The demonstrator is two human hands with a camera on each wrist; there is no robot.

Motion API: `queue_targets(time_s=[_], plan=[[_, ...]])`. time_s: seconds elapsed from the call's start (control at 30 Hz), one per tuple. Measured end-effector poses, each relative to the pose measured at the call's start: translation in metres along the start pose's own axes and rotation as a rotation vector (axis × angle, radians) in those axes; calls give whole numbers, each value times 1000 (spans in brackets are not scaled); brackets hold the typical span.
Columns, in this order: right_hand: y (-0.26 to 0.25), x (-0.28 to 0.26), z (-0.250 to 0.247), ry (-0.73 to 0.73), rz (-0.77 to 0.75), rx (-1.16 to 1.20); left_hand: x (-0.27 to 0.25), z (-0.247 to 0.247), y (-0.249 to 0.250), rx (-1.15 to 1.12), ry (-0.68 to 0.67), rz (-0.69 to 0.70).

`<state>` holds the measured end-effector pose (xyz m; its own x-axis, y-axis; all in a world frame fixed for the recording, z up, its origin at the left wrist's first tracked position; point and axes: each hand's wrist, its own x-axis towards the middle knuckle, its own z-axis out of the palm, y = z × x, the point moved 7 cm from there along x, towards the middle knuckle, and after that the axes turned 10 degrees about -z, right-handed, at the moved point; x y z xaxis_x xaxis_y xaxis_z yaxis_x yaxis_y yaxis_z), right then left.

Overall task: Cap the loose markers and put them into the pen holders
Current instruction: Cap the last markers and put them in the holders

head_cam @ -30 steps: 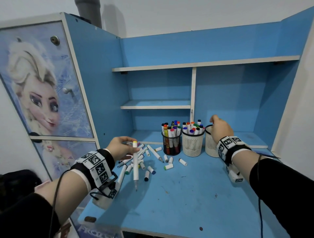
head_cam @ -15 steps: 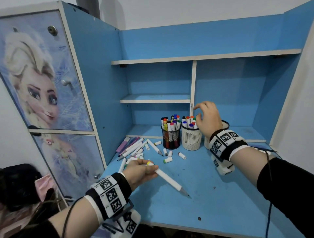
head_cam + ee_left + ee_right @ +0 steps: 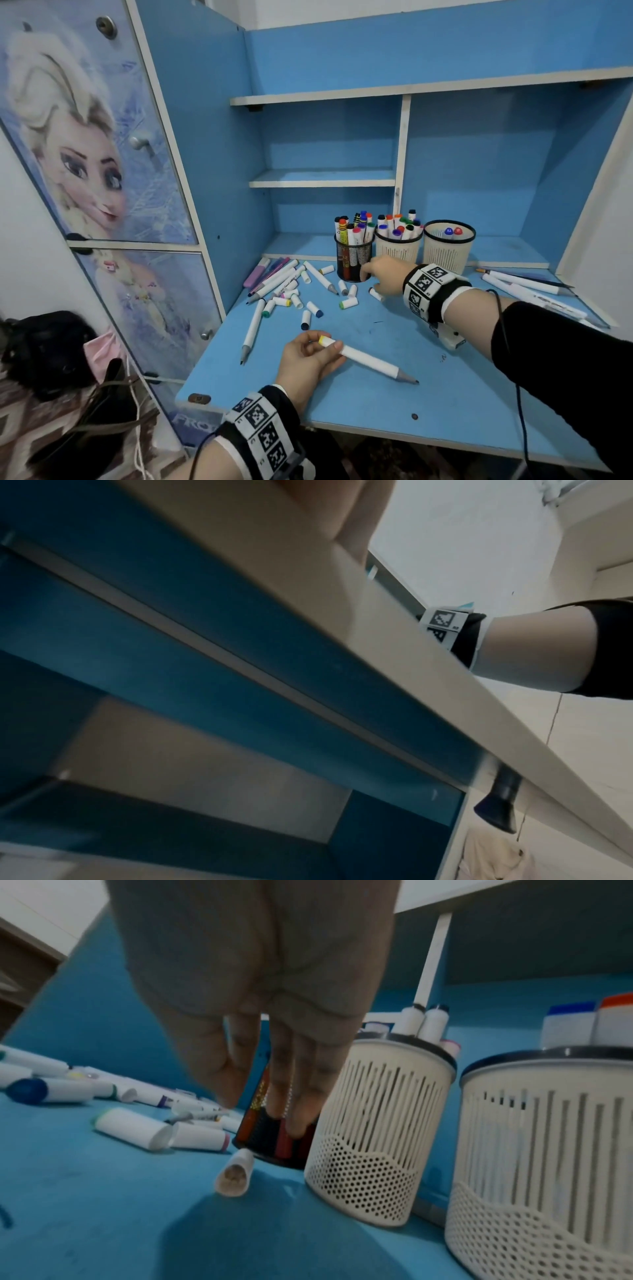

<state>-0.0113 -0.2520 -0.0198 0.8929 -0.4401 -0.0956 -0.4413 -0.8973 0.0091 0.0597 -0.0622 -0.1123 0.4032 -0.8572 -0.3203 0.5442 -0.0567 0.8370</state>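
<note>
My left hand [image 3: 322, 346] grips a white marker [image 3: 370, 361] by its yellow end, low over the front of the blue desk [image 3: 445, 394]. The bare grey tip points right. My right hand [image 3: 368, 274] reaches down in front of the black mesh holder [image 3: 352, 260], fingers straight and holding nothing. In the right wrist view the fingers [image 3: 294, 1096] hang just above a loose white cap [image 3: 236, 1175]. Two white slotted holders [image 3: 397, 248] [image 3: 448, 250] stand to the right of the black one, all holding capped markers. The left wrist view shows only the desk's underside.
Several loose caps and uncapped markers [image 3: 291, 287] lie scattered at the left back of the desk, one marker [image 3: 253, 329] nearer the front. More markers [image 3: 524, 284] lie at the right. Shelves rise behind; a cupboard door [image 3: 102, 137] stands left.
My right hand came down from above the white holders to the desk in front of the black holder. My left hand keeps hold of the marker and has barely shifted.
</note>
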Motion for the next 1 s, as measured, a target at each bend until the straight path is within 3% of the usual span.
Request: queue_targets(time_s=[0.17, 0.4, 0.57, 0.73, 1.0], plan=[[2, 16, 23, -153, 32, 68, -2, -2, 1, -53, -6, 68], [-31, 42, 16, -105, -141, 89, 0, -4, 4, -119, 7, 103], [-50, 57, 12, -125, -188, -96, 0, -4, 4, -102, 1, 112], [-70, 72, -1, -52, -246, -23, 0, -3, 3, -95, -11, 119], [-121, 93, 8, -102, -417, 2, 4, -1, 1, -76, -29, 102]])
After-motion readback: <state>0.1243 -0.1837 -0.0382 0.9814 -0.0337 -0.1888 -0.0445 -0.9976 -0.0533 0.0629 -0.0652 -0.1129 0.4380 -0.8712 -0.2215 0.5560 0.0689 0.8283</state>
